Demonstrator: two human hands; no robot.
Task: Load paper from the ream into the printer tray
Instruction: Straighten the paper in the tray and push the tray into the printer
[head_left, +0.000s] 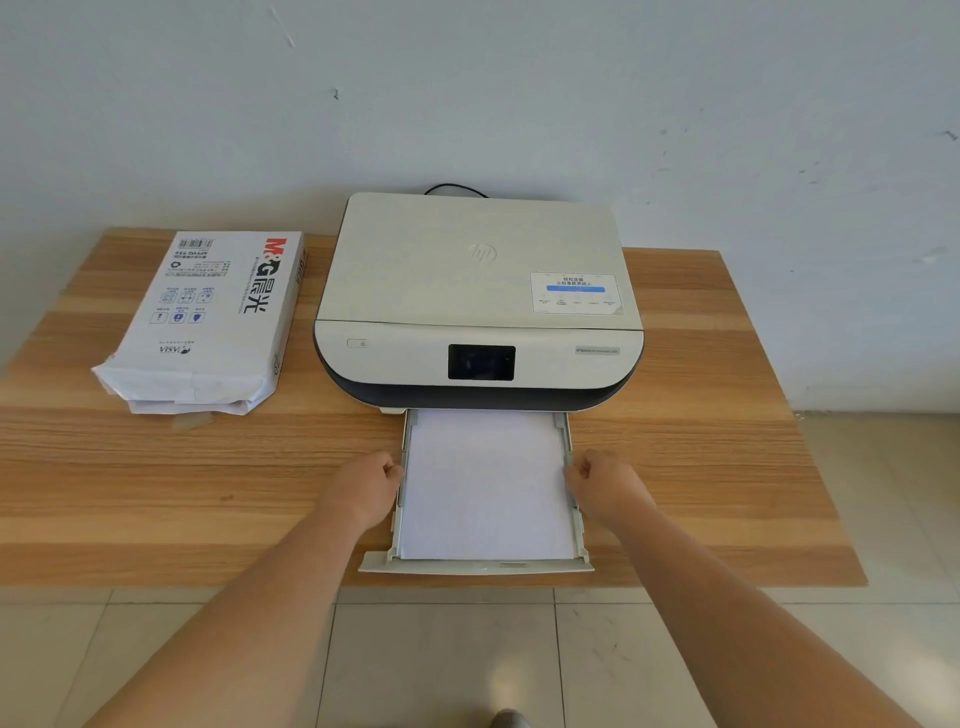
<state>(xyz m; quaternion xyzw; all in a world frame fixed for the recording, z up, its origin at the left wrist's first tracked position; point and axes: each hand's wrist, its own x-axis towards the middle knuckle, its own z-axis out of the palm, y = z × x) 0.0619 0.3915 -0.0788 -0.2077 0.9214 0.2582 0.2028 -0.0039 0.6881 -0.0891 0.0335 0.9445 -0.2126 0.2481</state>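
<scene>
A cream printer stands on the wooden table, its paper tray pulled out toward me. A flat stack of white paper lies inside the tray. My left hand is curled against the tray's left side rail. At the right side rail sits my right hand, also curled, fingers touching the rail. The opened ream, in a white wrapper with red and black print, lies on the table left of the printer, its torn end facing me.
The wooden table stands against a pale wall. A black cable loops behind the printer. The tray's front lip reaches almost to the table's near edge, with tiled floor below.
</scene>
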